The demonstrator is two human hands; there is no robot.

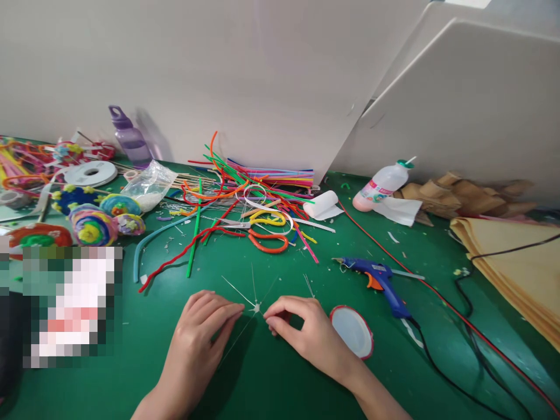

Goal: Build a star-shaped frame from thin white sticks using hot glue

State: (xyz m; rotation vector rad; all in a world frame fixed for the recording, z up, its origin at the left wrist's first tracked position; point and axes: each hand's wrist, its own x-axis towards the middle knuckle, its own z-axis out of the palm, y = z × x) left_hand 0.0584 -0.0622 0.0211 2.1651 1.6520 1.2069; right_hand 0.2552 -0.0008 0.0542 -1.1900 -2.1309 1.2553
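Between my hands is a spoked piece of thin, pale wires (256, 307) that fan out from a small whitish blob at its centre. My left hand (201, 329) is closed in a pinch, thumb and forefinger meeting at the end of a wire left of the blob. From the other side my right hand (301, 326) pinches a wire just right of the blob. The other spokes point away from me and down to the left. Beside my right wrist lies a round white disc with a red rim (352, 331). A few loose thin wires (309, 286) lie behind my right hand.
A blue glue gun (380, 280) lies at right, its black cable (441, 373) trailing forward. Scissors (268, 239) and colourful pipe cleaners (245, 181) are heaped at the back. A plastic bottle (385, 184), purple water bottle (131, 140), ribbon spool (91, 173) and fuzzy flowers (93, 224) stand around.
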